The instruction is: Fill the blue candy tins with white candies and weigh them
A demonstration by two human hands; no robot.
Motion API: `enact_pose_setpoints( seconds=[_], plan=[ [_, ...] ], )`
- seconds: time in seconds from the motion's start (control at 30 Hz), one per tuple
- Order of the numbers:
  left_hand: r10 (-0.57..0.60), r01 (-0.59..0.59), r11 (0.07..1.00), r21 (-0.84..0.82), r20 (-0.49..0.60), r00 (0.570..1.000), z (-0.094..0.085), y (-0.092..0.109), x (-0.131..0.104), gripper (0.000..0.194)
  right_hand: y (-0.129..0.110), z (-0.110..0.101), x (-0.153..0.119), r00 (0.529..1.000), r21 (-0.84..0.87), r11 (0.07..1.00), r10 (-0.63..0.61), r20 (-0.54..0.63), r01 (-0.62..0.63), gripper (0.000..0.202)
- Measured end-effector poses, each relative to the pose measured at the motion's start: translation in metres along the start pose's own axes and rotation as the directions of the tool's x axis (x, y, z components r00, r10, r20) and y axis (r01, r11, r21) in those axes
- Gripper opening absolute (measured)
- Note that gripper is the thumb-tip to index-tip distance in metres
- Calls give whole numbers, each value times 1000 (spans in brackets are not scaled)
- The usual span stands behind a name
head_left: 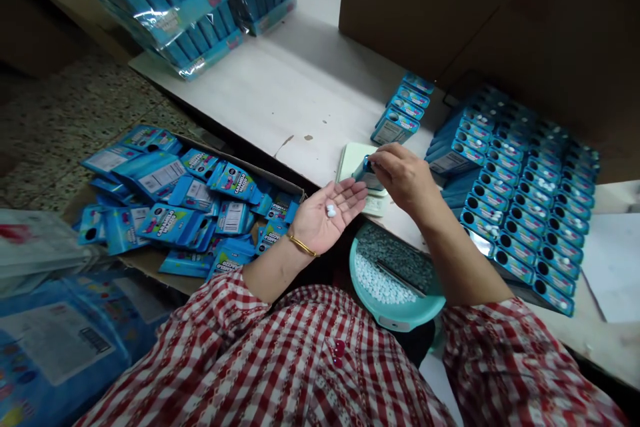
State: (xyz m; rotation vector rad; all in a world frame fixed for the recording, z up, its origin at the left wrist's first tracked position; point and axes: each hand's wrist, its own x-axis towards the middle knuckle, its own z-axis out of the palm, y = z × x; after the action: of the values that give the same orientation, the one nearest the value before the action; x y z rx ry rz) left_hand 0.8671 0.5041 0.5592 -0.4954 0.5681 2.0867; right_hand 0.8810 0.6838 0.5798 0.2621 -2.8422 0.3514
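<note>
My left hand [327, 215] is palm up with its fingers stretched out, and a few small white candies [331, 211] lie on the palm. Above and to its right, my right hand [400, 173] has its fingers pinched together at the top of a small blue box [364, 175]. What the fingertips hold is hidden. That box stands on a pale green scale [350, 155], partly covered by both hands. Below them, a turquoise tub [400, 320] holds many white candies [383, 283] and has a dark divider-like piece in it.
Several blue boxes [400, 119] stand in a row behind the scale. Rows of boxes with round holes [520, 207] fill the right side, white candies on some tops. At left, a carton [295, 187] holds flat blue packs [170, 223]. Wrapped stacks [190, 20] stand at the back left.
</note>
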Motion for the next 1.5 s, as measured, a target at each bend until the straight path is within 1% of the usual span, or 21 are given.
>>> enact_pose_setpoints(
  seconds=[0.07, 0.13, 0.23, 0.37, 0.43, 0.47, 0.53, 0.6, 0.67, 0.73, 0.8, 0.93, 1.03, 1.13, 1.2, 1.27, 1.37, 1.4, 1.43, 1.47, 1.5],
  plan=[
    [-6, 6, 1000, -9, -9, 1000, -7, -1, 0, 32, 2, -2, -2, 1000, -35, 999, -24, 7, 24, 23],
    [-9, 9, 1000, -24, -2, 1000, -11, -2, 1, 31, -3, -7, -9, 998, -52, 998, -27, -52, 25, 24],
    [-37, 37, 999, -37, 10, 999, -16, -8, 0, 34, -30, -7, -29, 992, -11, 998, -64, -105, 64, 25],
    [-154, 156, 986, -52, 28, 988, -24, -26, -7, 47, -78, 14, -68, 969, 67, 969, -243, 49, 240, 29],
    [-202, 204, 977, -67, 39, 979, -28, -33, -11, 51, -87, 21, -81, 959, 92, 963, -264, 99, 255, 30],
    [-205, 208, 975, -76, 41, 978, -30, -35, -13, 51, -85, 22, -83, 963, 110, 964, -253, 88, 243, 30],
    [-185, 190, 978, -85, 55, 981, -33, -35, -14, 49, -71, 15, -78, 983, 127, 975, -185, -1, 184, 28],
    [-140, 146, 986, -78, 75, 987, -34, -31, -14, 46, -49, 4, -62, 991, 93, 992, -72, -117, 83, 26],
    [-114, 119, 991, -58, 87, 990, -34, -26, -12, 43, -28, -5, -41, 987, 41, 999, -4, -158, 10, 24],
    [-111, 115, 993, -40, 85, 990, -34, -24, -11, 39, -12, -8, -23, 995, -2, 1000, -14, -102, 14, 23],
    [-118, 121, 992, -28, 77, 990, -36, -24, -11, 38, -4, -6, -13, 999, -27, 999, -23, -39, 22, 24],
    [-127, 127, 992, -14, 25, 992, -43, -27, -12, 36, -6, 3, -10, 999, -33, 999, 8, -49, -10, 30],
    [-125, 125, 992, -6, 10, 992, -47, -28, -10, 35, -10, 6, -9, 999, -68, 997, -41, -29, 39, 30],
    [-116, 116, 993, 4, -1, 993, -50, -27, -6, 34, -8, 4, -7, 995, -167, 981, -93, 29, 97, 27],
    [-104, 104, 994, 12, -28, 994, -55, -27, -2, 32, -7, -2, -10, 997, -206, 975, -81, 5, 80, 26],
    [-97, 100, 994, 33, -75, 992, -63, -27, 1, 27, -8, -11, -23, 996, -178, 984, -34, -81, 19, 27],
    [-101, 116, 989, 90, -161, 982, -83, -30, 3, 20, -16, -15, -68, 982, 1, 996, 84, -170, -85, 26],
    [-101, 124, 986, 110, -189, 977, -92, -33, 2, 18, -19, -10, -88, 979, 82, 989, 135, -150, -124, 26],
    [-102, 131, 983, 127, -214, 972, -99, -36, 2, 17, -23, -1, -111, 977, 161, 971, 191, -90, -175, 25],
    [-107, 143, 980, 140, -238, 965, -107, -40, 1, 17, -26, 13, -135, 970, 228, 945, 241, 6, -236, 25],
    [-117, 161, 976, 149, -264, 957, -113, -45, 0, 17, -30, 31, -159, 945, 270, 907, 295, 140, -323, 24]
  ],
)
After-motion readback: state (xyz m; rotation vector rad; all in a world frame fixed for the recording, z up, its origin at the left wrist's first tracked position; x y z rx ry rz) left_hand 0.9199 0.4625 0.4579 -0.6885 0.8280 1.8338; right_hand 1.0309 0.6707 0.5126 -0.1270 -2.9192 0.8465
